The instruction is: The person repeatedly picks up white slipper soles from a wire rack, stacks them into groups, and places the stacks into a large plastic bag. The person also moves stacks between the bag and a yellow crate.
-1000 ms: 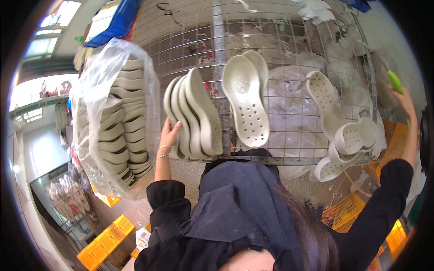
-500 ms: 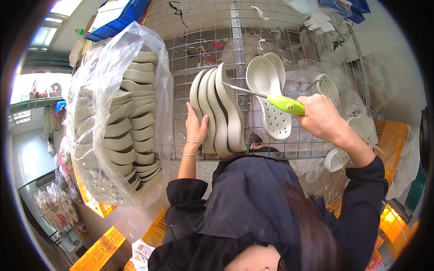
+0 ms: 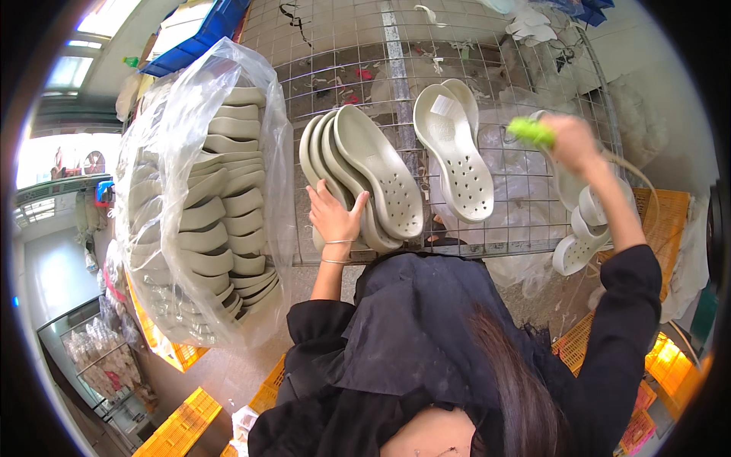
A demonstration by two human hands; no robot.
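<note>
My left hand (image 3: 335, 218) rests with its fingers spread against the near left side of several pale grey shoe soles (image 3: 381, 171). They lean together in a row, and the rightmost shows its broad face with small holes. Away to the right, my right hand (image 3: 576, 145) is closed around the green handle of a tool (image 3: 533, 132), blurred by motion. The tool's metal shaft cannot be made out now. Between the hands lie two overlapping soles (image 3: 451, 141), the upper one with a pale rectangular patch at its far end.
A wire mesh table (image 3: 358, 46) carries the soles. On the left stands a clear plastic bag (image 3: 274, 160) packed with stacked soles. More soles (image 3: 582, 247) lie at the right edge, near a cable (image 3: 647, 179). Orange crates (image 3: 179, 423) stand below, and a blue bin (image 3: 202, 38) sits far left.
My right hand has swung the green-handled tool right and away from the soles. The leaning soles have tipped left, turning the rightmost one's face up. My left hand has spread its fingers.
</note>
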